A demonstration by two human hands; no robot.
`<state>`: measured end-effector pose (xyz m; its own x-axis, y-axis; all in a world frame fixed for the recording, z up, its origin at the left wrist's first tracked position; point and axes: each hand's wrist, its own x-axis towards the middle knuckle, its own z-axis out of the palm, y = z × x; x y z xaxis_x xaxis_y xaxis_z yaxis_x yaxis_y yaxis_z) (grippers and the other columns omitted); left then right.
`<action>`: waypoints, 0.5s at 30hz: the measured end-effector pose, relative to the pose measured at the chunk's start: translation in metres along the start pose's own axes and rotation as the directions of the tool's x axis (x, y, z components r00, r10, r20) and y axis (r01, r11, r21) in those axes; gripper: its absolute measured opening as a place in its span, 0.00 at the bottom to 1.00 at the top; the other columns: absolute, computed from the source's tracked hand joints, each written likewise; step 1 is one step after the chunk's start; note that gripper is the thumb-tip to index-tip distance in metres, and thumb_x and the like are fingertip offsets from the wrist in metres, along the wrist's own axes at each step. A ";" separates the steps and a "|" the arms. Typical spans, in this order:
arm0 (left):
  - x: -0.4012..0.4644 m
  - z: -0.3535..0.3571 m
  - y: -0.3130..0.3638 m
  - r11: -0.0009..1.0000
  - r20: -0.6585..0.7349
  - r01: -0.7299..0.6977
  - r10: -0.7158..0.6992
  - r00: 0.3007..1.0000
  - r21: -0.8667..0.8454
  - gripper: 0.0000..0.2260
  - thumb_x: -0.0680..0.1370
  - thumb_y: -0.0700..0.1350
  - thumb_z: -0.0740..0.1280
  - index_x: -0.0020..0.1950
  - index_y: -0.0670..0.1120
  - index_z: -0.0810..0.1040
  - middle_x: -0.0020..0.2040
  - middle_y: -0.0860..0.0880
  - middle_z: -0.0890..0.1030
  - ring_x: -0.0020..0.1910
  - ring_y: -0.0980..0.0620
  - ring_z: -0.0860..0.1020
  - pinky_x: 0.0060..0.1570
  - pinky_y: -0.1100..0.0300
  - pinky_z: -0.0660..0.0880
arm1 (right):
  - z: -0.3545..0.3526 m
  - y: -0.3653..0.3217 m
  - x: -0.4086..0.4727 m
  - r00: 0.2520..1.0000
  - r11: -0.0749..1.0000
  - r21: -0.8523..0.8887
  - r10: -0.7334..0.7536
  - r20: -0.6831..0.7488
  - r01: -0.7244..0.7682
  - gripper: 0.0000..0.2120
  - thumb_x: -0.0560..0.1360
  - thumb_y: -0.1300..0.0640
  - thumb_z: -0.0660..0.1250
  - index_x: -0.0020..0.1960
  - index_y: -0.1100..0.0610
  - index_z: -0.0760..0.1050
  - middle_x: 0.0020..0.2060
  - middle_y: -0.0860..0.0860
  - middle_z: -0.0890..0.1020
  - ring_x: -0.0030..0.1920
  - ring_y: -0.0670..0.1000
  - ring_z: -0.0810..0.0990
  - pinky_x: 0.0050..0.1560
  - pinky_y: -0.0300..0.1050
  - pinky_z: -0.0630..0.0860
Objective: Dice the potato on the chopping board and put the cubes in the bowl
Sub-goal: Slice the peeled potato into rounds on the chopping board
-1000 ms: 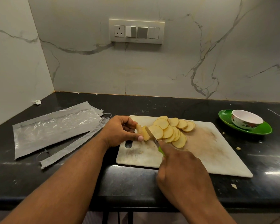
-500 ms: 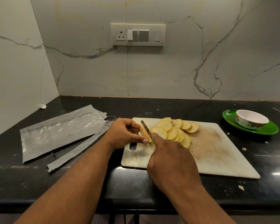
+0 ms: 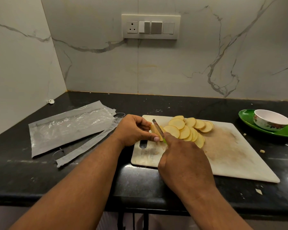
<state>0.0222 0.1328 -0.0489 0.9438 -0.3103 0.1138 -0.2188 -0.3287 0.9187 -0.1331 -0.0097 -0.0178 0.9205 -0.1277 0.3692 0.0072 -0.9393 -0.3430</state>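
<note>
Left hand pinches potato end on white chopping board. Right hand grips knife, blade against potato end. Round slices just right. Bowl far right on green plate. Black counter, marble wall.

A second ago the knife lay low across the potato end piece, its blade slanting down toward the near edge of the chopping board. Now the blade stands raised, its tip pointing toward the board's far edge, set against the end piece's right face. The right hand has moved left and farther onto the board, closing up against the fanned potato slices and covering more of the green handle. The left hand has kept its pinch on the end piece, thumb at its near side.
</note>
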 end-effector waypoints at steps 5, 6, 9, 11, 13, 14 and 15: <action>0.002 0.000 -0.004 1.000 0.003 -0.006 0.006 1.000 0.002 0.30 0.53 0.53 0.85 0.51 0.43 0.87 0.45 0.47 0.88 0.47 0.47 0.87 0.53 0.48 0.84 | 0.002 0.000 0.000 1.000 1.000 -0.015 0.015 -0.013 -0.015 0.26 0.81 0.51 0.58 0.78 0.43 0.60 0.57 0.47 0.80 0.50 0.47 0.75 0.46 0.40 0.70; 0.002 -0.001 -0.004 1.000 0.005 -0.006 0.006 1.000 0.001 0.30 0.53 0.54 0.85 0.51 0.43 0.87 0.45 0.47 0.88 0.48 0.46 0.87 0.53 0.48 0.84 | 0.002 -0.001 0.001 1.000 1.000 -0.013 0.016 -0.012 -0.016 0.26 0.81 0.52 0.58 0.77 0.43 0.60 0.57 0.48 0.80 0.50 0.48 0.75 0.46 0.40 0.70; 0.002 -0.002 -0.003 1.000 0.016 -0.013 0.013 1.000 -0.010 0.31 0.52 0.55 0.85 0.51 0.42 0.87 0.46 0.46 0.88 0.48 0.44 0.87 0.54 0.46 0.84 | 0.002 -0.004 0.008 1.000 1.000 -0.025 0.012 0.002 -0.012 0.25 0.80 0.52 0.59 0.76 0.43 0.62 0.58 0.48 0.80 0.49 0.49 0.76 0.43 0.40 0.70; 0.000 -0.001 -0.001 1.000 0.021 -0.010 0.010 1.000 -0.013 0.30 0.53 0.53 0.85 0.50 0.42 0.86 0.45 0.46 0.88 0.49 0.44 0.86 0.54 0.46 0.84 | 0.004 -0.005 0.013 1.000 0.999 -0.040 0.010 0.009 -0.010 0.26 0.80 0.53 0.59 0.77 0.44 0.62 0.58 0.49 0.81 0.48 0.49 0.77 0.42 0.40 0.70; -0.001 -0.002 0.001 1.000 0.014 -0.005 0.005 1.000 -0.008 0.27 0.55 0.52 0.85 0.50 0.42 0.86 0.45 0.47 0.88 0.48 0.45 0.86 0.54 0.47 0.84 | 0.008 -0.004 0.013 1.000 0.999 -0.047 0.008 -0.001 -0.008 0.26 0.80 0.53 0.59 0.78 0.44 0.61 0.55 0.49 0.82 0.47 0.49 0.78 0.41 0.40 0.71; -0.001 -0.001 0.001 1.000 0.010 -0.006 0.006 1.000 0.004 0.26 0.56 0.51 0.85 0.50 0.42 0.86 0.45 0.47 0.88 0.48 0.46 0.86 0.53 0.48 0.84 | 0.010 -0.003 0.011 1.000 0.999 -0.044 0.008 -0.012 -0.008 0.27 0.80 0.54 0.58 0.78 0.44 0.60 0.53 0.50 0.82 0.44 0.49 0.76 0.41 0.41 0.72; 0.000 -0.001 0.001 1.000 0.008 -0.008 0.008 1.000 0.020 0.24 0.58 0.51 0.85 0.50 0.43 0.86 0.45 0.48 0.88 0.48 0.47 0.86 0.53 0.50 0.84 | 0.011 -0.003 0.007 1.000 0.999 -0.039 0.009 -0.021 -0.010 0.27 0.80 0.54 0.58 0.78 0.43 0.59 0.52 0.49 0.81 0.42 0.48 0.74 0.40 0.41 0.71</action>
<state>0.0218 0.1335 -0.0477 0.9400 -0.3198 0.1185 -0.2317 -0.3437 0.9101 -0.1219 -0.0038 -0.0239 0.9122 -0.1430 0.3839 -0.0174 -0.9497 -0.3126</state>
